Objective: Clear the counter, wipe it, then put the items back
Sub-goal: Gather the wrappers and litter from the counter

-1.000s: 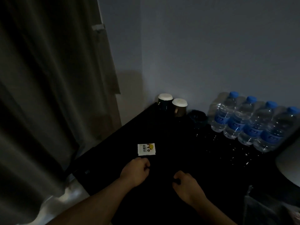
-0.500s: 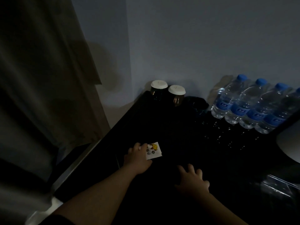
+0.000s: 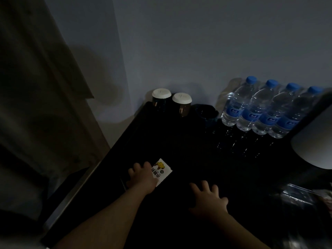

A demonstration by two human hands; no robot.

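Head view: the left hand (image 3: 142, 177) now covers the near-left edge of the small packet (image 3: 162, 169), fingers curled onto it in a grasp; 1 second ago it was a clenched fist just short of it. The packet lies on the dark counter (image 3: 179, 141), near its left edge. The right hand (image 3: 209, 199), clenched before, now lies released, fingers spread flat on the counter. Far back stand 2 lidded cups (image 3: 181, 103) and 4 water bottles (image 3: 260, 108).

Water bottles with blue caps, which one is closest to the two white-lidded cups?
The leftmost bottle of the four, at the row's left end. The other three stand in line to its right, each farther from the cups.
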